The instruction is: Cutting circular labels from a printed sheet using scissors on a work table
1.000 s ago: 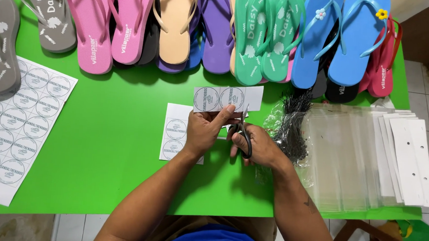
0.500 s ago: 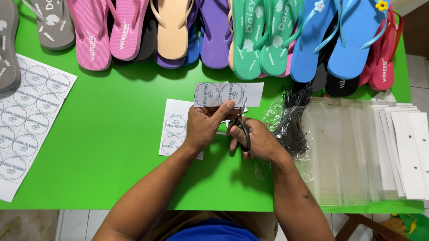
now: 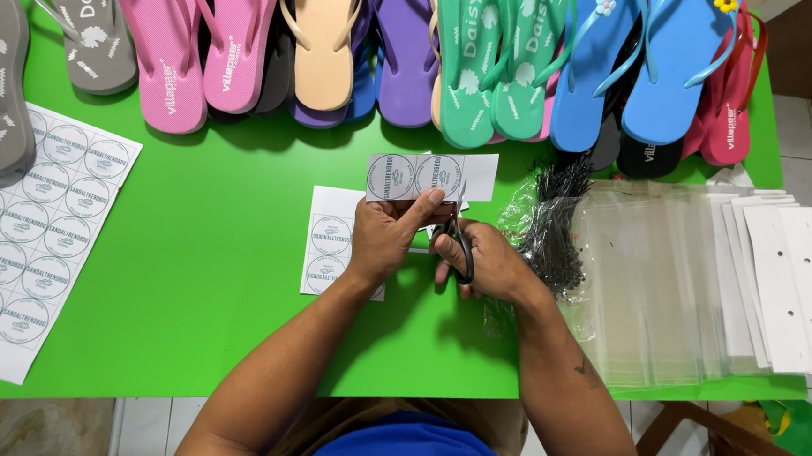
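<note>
My left hand (image 3: 389, 234) pinches a white paper strip (image 3: 431, 176) printed with two round labels, held just above the green table (image 3: 187, 271). My right hand (image 3: 487, 259) grips black-handled scissors (image 3: 460, 233), whose blades point up into the strip's lower edge near its middle. Under my left hand lies a small white sheet (image 3: 328, 240) carrying more round labels, partly hidden by the hand.
A large label sheet (image 3: 25, 233) lies at the left. Flip-flops in grey (image 3: 81, 16), pink (image 3: 197, 41), tan, purple, teal (image 3: 491, 59), blue and red line the far edge. Clear bags (image 3: 656, 281), black ties (image 3: 552, 223) and white cards (image 3: 779, 279) sit at the right.
Both hands stay in nearly the same spot on the strip. The scissors sit slightly further into the paper; the view has shifted a little.
</note>
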